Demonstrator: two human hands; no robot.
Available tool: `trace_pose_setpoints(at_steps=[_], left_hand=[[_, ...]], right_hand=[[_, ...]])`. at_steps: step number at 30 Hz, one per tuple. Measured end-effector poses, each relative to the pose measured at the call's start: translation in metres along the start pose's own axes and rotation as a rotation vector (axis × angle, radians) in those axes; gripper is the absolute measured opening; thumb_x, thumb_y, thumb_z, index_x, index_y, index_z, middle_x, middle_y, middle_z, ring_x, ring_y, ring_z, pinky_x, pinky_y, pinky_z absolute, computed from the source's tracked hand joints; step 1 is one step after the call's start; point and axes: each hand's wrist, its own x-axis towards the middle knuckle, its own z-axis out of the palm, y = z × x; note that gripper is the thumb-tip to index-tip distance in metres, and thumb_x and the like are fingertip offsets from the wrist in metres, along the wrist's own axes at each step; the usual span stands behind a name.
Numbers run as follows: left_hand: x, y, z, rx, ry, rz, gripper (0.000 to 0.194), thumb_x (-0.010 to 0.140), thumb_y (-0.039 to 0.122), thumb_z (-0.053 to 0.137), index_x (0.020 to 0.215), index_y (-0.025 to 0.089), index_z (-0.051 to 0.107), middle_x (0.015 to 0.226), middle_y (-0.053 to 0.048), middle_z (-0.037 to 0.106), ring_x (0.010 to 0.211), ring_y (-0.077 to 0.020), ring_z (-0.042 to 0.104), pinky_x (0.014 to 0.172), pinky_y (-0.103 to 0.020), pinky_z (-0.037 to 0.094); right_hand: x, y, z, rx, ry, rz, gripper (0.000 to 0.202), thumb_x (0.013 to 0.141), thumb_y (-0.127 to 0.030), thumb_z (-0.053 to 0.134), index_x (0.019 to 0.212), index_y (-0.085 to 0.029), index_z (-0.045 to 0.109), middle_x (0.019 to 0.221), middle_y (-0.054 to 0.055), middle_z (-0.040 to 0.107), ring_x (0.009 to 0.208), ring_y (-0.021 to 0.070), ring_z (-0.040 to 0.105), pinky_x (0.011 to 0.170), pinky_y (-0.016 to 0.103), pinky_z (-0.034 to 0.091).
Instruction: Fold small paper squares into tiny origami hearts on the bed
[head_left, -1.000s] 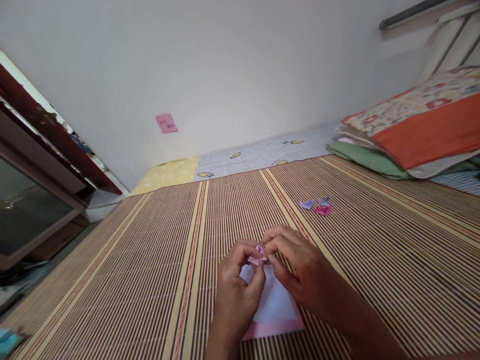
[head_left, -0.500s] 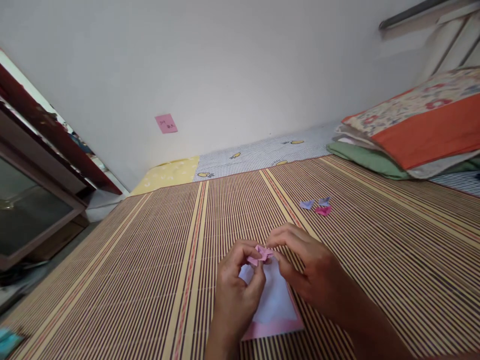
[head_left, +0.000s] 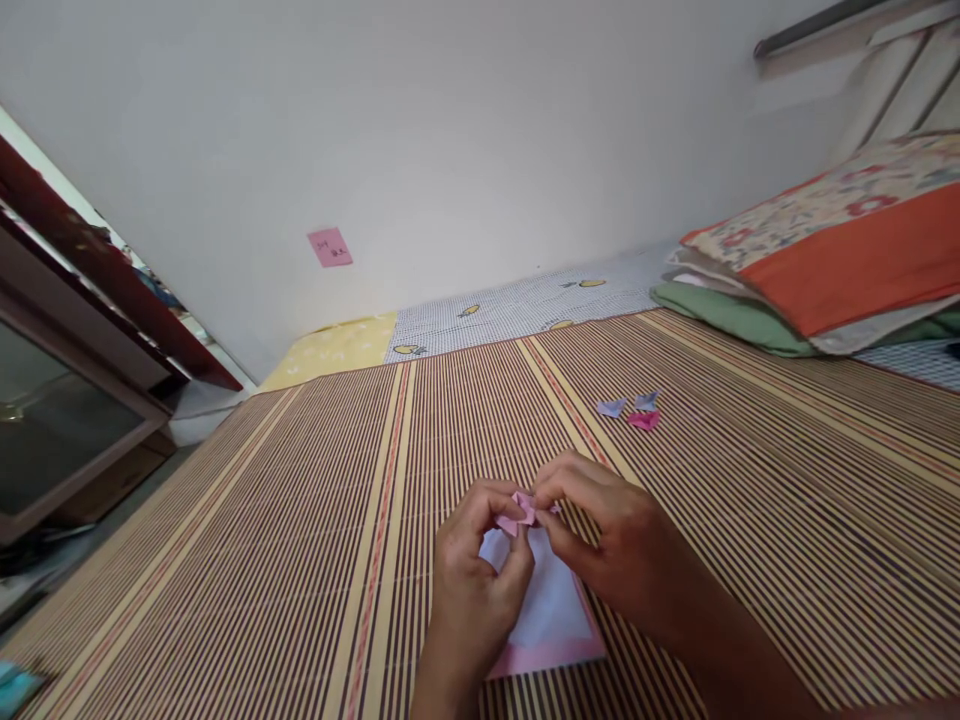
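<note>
A small folded piece of pink paper [head_left: 513, 523] is pinched between the thumb and fingers of my left hand [head_left: 480, 560]. From the other side my right hand [head_left: 615, 530] grips its right end between thumb and fingertips. Part of the paper hides behind the fingers. Beneath both hands lies a pale blue-white sheet with a pink border [head_left: 553, 610], flat on the striped mat [head_left: 300, 520]. Farther off to the right rest two light purple folded papers [head_left: 611, 408] and a deep pink one [head_left: 643, 420], close together.
Folded bedding [head_left: 847, 250] with an orange and floral cover is stacked at the right. A pink note [head_left: 329, 247] sticks to the white wall. At the left stands a cabinet with a glass door [head_left: 60, 420]. Something turquoise [head_left: 16, 688] shows at the lower left.
My right thumb and fingers have moved slightly left and closed on the right end of the pink paper. My left hand keeps its pinch. The view has shifted slightly.
</note>
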Motion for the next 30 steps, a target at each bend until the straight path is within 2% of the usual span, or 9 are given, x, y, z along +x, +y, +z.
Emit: trace_pose_setpoints(at_steps=[4,8,14,17,23,27,30], left_hand=[[0.002,0.003,-0.001,0.039,-0.028,0.046,0.027,0.087,-0.001,0.055,0.095,0.024,0.062,0.095,-0.001,0.068,0.094,-0.0166,0.065,0.083,-0.029,0.051],[0.003,0.003,-0.001,0.059,-0.037,0.074,0.024,0.088,0.000,0.057,0.092,0.023,0.064,0.092,-0.001,0.068,0.091,-0.0162,0.065,0.079,-0.027,0.051],[0.000,0.000,-0.001,-0.051,0.033,-0.109,0.009,0.095,0.015,0.060,0.090,0.022,0.063,0.104,-0.006,0.069,0.096,-0.0204,0.067,0.081,-0.032,0.053],[-0.001,-0.001,-0.001,-0.097,0.033,-0.154,0.007,0.097,0.019,0.059,0.091,0.022,0.062,0.108,-0.007,0.068,0.099,-0.0212,0.067,0.082,-0.033,0.053],[-0.003,0.000,0.003,-0.113,-0.020,-0.124,0.008,0.097,0.017,0.057,0.093,0.023,0.060,0.112,-0.006,0.067,0.103,-0.0211,0.065,0.088,-0.036,0.052],[0.000,0.001,0.004,-0.044,0.003,-0.106,0.010,0.096,0.015,0.058,0.091,0.023,0.061,0.115,-0.006,0.065,0.105,-0.0213,0.063,0.087,-0.035,0.051],[0.003,0.003,0.003,0.037,0.021,-0.090,0.012,0.094,0.012,0.060,0.087,0.022,0.064,0.107,-0.005,0.065,0.101,-0.0205,0.063,0.083,-0.032,0.049]], right_hand=[[-0.001,0.000,-0.001,0.046,-0.009,0.032,0.015,0.093,-0.010,0.053,0.085,-0.021,0.059,0.085,0.002,0.063,0.080,0.0190,0.060,0.074,0.033,0.047],[-0.001,-0.002,-0.001,0.076,0.003,0.053,0.015,0.092,-0.009,0.053,0.084,-0.021,0.059,0.084,0.000,0.063,0.078,0.0172,0.061,0.072,0.031,0.047],[0.000,-0.004,-0.002,0.052,0.009,0.073,0.016,0.089,-0.007,0.051,0.088,-0.020,0.060,0.087,0.002,0.063,0.081,0.0184,0.061,0.073,0.032,0.046],[-0.001,-0.005,-0.002,0.031,0.011,0.093,0.016,0.088,-0.007,0.049,0.087,-0.020,0.059,0.086,0.002,0.062,0.080,0.0185,0.060,0.072,0.032,0.045],[0.000,-0.009,0.008,-0.066,0.064,0.154,0.014,0.086,-0.009,0.048,0.081,-0.019,0.056,0.080,0.001,0.060,0.071,0.0181,0.057,0.066,0.032,0.039],[0.000,-0.009,0.012,-0.085,0.140,0.165,0.015,0.087,-0.012,0.046,0.077,-0.020,0.055,0.071,0.000,0.056,0.062,0.0165,0.053,0.060,0.030,0.037],[0.000,-0.008,0.013,-0.079,0.159,0.198,0.015,0.087,-0.014,0.047,0.075,-0.020,0.055,0.067,-0.001,0.054,0.057,0.0152,0.050,0.056,0.029,0.035]])
